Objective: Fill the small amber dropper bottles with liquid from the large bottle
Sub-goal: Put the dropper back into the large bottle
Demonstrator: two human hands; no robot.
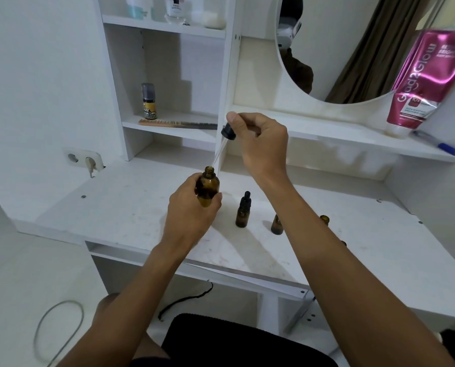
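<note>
Left hand grips large amber bottle round lower body, held above desk. Bottle long axis near upright, open neck up. Right hand pinches dropper cap; glass pipette slants down-left, tip at bottle mouth. Capped small bottle upright on desk beside left hand. Second small bottle and third small bottle partly hidden by right forearm.

head view | worn on head | faces forward and down | near, over white desk
</note>
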